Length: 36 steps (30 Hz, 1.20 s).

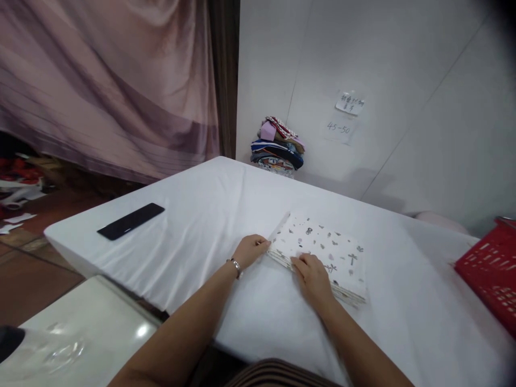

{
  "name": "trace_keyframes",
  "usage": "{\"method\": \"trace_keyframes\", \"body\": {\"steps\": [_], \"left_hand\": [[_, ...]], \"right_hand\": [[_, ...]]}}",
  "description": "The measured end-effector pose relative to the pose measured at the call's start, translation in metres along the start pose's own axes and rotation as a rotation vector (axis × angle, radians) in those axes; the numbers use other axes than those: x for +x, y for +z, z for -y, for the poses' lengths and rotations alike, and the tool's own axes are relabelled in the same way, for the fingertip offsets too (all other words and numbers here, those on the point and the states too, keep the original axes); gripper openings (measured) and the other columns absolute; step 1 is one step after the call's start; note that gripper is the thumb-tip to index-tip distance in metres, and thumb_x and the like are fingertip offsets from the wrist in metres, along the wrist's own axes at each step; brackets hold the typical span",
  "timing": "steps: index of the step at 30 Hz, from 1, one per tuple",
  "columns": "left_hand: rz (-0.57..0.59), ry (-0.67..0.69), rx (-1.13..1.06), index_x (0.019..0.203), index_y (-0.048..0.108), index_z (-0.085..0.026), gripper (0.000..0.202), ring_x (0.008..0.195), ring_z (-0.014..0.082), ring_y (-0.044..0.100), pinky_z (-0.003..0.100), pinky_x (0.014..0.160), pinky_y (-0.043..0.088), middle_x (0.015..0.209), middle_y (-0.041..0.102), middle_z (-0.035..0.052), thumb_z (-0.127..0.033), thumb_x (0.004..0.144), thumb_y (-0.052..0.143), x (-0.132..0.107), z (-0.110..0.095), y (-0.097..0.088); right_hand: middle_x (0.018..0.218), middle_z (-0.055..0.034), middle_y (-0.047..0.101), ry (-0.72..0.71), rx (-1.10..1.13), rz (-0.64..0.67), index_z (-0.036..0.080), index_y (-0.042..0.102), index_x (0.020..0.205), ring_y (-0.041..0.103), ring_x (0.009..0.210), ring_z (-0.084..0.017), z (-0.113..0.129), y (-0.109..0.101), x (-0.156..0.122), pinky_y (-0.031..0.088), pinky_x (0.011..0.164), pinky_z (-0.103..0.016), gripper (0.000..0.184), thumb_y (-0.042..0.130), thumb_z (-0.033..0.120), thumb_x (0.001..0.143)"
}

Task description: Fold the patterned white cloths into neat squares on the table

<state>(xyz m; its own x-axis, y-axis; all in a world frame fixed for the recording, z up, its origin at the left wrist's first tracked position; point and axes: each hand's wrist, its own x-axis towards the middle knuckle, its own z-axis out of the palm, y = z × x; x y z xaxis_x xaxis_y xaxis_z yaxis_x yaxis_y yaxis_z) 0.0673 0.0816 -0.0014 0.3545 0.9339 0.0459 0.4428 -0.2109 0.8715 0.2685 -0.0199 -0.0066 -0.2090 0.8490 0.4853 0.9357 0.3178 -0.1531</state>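
Note:
A folded white cloth (318, 248) with small grey and dark printed motifs lies flat on the white-covered table in front of me, its layers showing along the near edge. My left hand (250, 251), with a bracelet at the wrist, is closed in a pinch at the cloth's near left corner. Along the near edge, my right hand (313, 277) has its fingers curled onto the cloth, with the thumb at the layered side. The undersides of both hands' grips are hidden.
A black flat object (131, 221) lies on the table's left part. Folded clothes (278, 145) are stacked at the far edge by the wall. A red plastic basket (489, 269) stands at the right. A glossy pale surface (92, 328) adjoins at lower left; a pink curtain (121, 80) hangs behind.

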Motion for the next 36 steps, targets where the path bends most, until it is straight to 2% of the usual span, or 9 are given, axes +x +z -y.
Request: {"method": "trace_keyframes", "body": {"steps": [4, 8, 11, 15, 22, 24, 27, 30, 36], "left_hand": [[0.007, -0.193, -0.068, 0.071, 0.058, -0.018, 0.04, 0.049, 0.012, 0.054, 0.022, 0.049, 0.04, 0.05, 0.053, -0.0032, -0.056, 0.075, 0.044, 0.002, -0.001, 0.006], [-0.014, -0.146, 0.134, 0.07, 0.059, -0.019, 0.041, 0.056, 0.0135, 0.056, 0.023, 0.052, 0.038, 0.059, 0.059, -0.0012, -0.059, 0.069, 0.051, 0.005, -0.011, 0.009], [-0.003, -0.147, 0.268, 0.066, 0.058, -0.019, 0.032, 0.061, 0.0146, 0.055, 0.023, 0.052, 0.035, 0.064, 0.061, -0.0002, -0.051, 0.066, 0.057, 0.011, -0.02, 0.01], [-0.002, -0.144, 0.295, 0.063, 0.055, -0.019, 0.021, 0.062, 0.0139, 0.054, 0.022, 0.051, 0.034, 0.063, 0.059, -0.0012, -0.04, 0.067, 0.058, 0.015, -0.023, 0.012], [-0.026, -0.18, 0.365, 0.074, 0.056, -0.019, 0.023, 0.068, 0.0153, 0.057, 0.024, 0.057, 0.038, 0.073, 0.062, 0.0008, -0.041, 0.072, 0.054, 0.006, -0.018, 0.013], [-0.076, -0.132, 0.418, 0.086, 0.056, -0.019, 0.023, 0.078, 0.0161, 0.057, 0.025, 0.066, 0.041, 0.086, 0.062, 0.0026, -0.036, 0.073, 0.053, 0.006, -0.027, 0.016], [-0.125, 0.135, 0.476, 0.105, 0.052, -0.019, 0.031, 0.104, 0.0165, 0.05, 0.026, 0.088, 0.037, 0.111, 0.055, 0.0049, -0.03, 0.076, 0.051, 0.011, -0.048, 0.027], [-0.041, 0.332, 0.549, 0.118, 0.044, -0.02, 0.04, 0.121, 0.0179, 0.035, 0.03, 0.1, 0.028, 0.13, 0.043, 0.0055, -0.035, 0.081, 0.044, 0.023, -0.061, 0.044], [0.141, 0.199, 0.72, 0.128, 0.036, -0.017, 0.052, 0.132, 0.0213, 0.015, 0.042, 0.101, 0.026, 0.144, 0.021, 0.0065, -0.044, 0.083, 0.032, 0.036, -0.041, 0.064]], "right_hand": [[0.083, -0.0048, 0.052, -0.023, -0.017, 0.022, 0.027, 0.057, 0.109, 0.045, 0.077, -0.018, 0.0, 0.0, 0.0, 0.034, 0.067, -0.029, 0.029, 0.039, 0.021, 0.087], [0.083, -0.0053, 0.051, -0.032, -0.033, 0.04, 0.027, 0.056, 0.112, 0.044, 0.078, -0.018, 0.0, 0.0, 0.0, 0.034, 0.067, -0.03, 0.032, 0.041, 0.017, 0.085], [0.082, -0.0053, 0.051, -0.035, -0.047, 0.033, 0.027, 0.057, 0.111, 0.044, 0.077, -0.018, -0.001, 0.001, 0.0, 0.034, 0.066, -0.03, 0.032, 0.041, 0.016, 0.085], [0.082, -0.0048, 0.051, -0.04, -0.042, 0.034, 0.026, 0.057, 0.11, 0.044, 0.076, -0.018, 0.0, 0.002, 0.001, 0.034, 0.066, -0.029, 0.031, 0.041, 0.017, 0.085], [0.085, -0.0058, 0.052, -0.044, -0.043, 0.035, 0.025, 0.058, 0.107, 0.044, 0.077, -0.018, 0.003, 0.001, 0.001, 0.033, 0.067, -0.029, 0.031, 0.043, 0.013, 0.082], [0.084, -0.0055, 0.052, -0.031, -0.042, 0.042, 0.025, 0.058, 0.107, 0.044, 0.078, -0.018, 0.003, 0.002, 0.001, 0.033, 0.067, -0.028, 0.032, 0.044, 0.012, 0.081], [0.085, -0.0053, 0.052, -0.004, -0.041, 0.072, 0.026, 0.057, 0.108, 0.044, 0.079, -0.018, 0.005, 0.004, 0.003, 0.033, 0.068, -0.029, 0.034, 0.044, 0.01, 0.081], [0.086, -0.0059, 0.053, 0.016, -0.028, 0.105, 0.025, 0.057, 0.109, 0.046, 0.08, -0.019, 0.008, 0.002, 0.003, 0.034, 0.069, -0.03, 0.034, 0.043, 0.011, 0.081], [0.097, -0.0061, 0.059, 0.035, 0.278, 0.209, 0.023, 0.063, 0.1, 0.052, 0.09, -0.018, -0.008, -0.021, 0.004, 0.041, 0.078, -0.03, 0.03, 0.043, 0.014, 0.079]]}}
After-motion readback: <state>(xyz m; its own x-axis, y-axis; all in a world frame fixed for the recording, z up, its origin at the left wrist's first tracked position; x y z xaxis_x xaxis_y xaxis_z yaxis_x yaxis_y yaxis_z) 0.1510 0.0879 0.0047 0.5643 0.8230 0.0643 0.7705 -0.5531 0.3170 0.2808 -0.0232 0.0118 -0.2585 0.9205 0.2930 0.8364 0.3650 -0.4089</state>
